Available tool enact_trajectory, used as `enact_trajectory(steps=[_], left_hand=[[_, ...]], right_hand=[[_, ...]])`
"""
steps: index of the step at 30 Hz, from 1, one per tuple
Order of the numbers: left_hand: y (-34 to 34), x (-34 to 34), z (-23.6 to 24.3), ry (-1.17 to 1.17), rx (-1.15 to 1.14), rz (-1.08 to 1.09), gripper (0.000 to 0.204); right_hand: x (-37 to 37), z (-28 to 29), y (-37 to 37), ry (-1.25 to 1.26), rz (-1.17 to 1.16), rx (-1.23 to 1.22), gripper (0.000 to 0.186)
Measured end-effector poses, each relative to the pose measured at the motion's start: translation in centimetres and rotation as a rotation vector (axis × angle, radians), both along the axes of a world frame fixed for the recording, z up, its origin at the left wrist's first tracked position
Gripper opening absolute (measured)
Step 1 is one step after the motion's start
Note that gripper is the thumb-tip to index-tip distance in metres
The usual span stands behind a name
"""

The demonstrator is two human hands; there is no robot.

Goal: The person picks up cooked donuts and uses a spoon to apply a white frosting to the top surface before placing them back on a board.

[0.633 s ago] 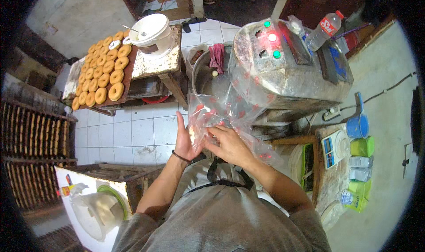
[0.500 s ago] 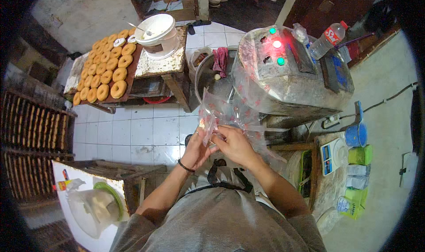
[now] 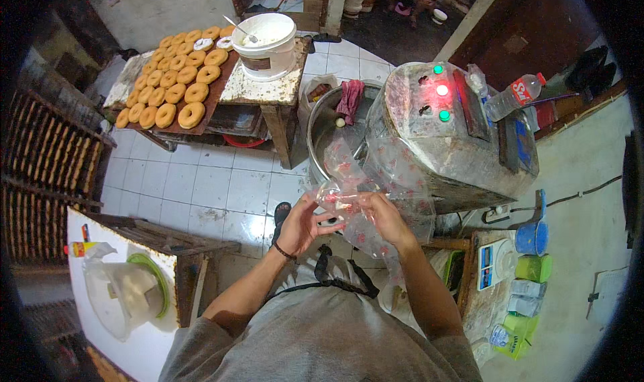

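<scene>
In front of my body a thin clear plastic sheet [image 3: 371,237] with small red prints hangs loosely; whether it is a bag or a flat sheet I cannot tell. My left hand [image 3: 298,229] pinches its near-left edge between thumb and forefinger, the other fingers held apart. With thumb and fingers closed, my right hand [image 3: 387,219] grips it a little to the right. A gathered strip stretches between the two hands. The sheet's far part lies over a round metal bowl [image 3: 320,169] and against the side of a machine [image 3: 429,160].
Ring doughnuts [image 3: 166,95] cover a board on the table at far left, beside a white bucket [image 3: 266,57] with a spoon. The machine has lit buttons and a bottle [image 3: 513,97] on top. A scale [image 3: 495,264] stands right; a lidded tub [image 3: 127,298] sits on the white table left.
My hands have drawn apart, pulling a strip of the plastic out between them; they were close together before. The whole view has tilted and shifted slightly.
</scene>
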State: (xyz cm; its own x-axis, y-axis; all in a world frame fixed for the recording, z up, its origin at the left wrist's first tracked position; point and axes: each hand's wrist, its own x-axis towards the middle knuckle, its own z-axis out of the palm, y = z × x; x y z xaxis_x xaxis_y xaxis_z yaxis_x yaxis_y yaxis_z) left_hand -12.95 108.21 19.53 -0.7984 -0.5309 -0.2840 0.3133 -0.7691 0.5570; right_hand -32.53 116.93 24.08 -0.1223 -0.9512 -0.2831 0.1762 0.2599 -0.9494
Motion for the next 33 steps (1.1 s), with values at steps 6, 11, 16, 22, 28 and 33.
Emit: enact_trajectory(steps=[6, 11, 16, 22, 28, 33], left_hand=[[-0.1, -1.5, -0.7, 0.257, 0.121, 0.001, 0.058], [-1.2, -2.8, -3.2, 0.175, 0.217, 0.052, 0.051], [-2.8, -2.6, -0.7, 0.2, 0.258, 0.163, 0.05], [-8.3, -1.5, -1.4, 0.221, 0.193, 0.203, 0.046], [-16.0, -2.9, -0.6, 0.205, 0.25, 0.278, 0.045], [-22.3, -3.6, -2.1, 0.143, 0.06, 0.238, 0.041]], right_hand=[[2.3, 2.5, -1.5, 0.937, 0.211, -0.404, 0.04], [4.4, 2.1, -2.6, 1.07, 0.071, -0.313, 0.039], [4.8, 1.4, -5.2, 1.096, 0.137, -0.254, 0.045], [5.7, 0.9, -10.7, 1.137, 0.139, -0.277, 0.038], [5.8, 0.0, -18.7, 1.018, -0.004, -0.247, 0.038], [5.7, 0.4, -25.7, 1.1, -0.027, -0.223, 0.034]])
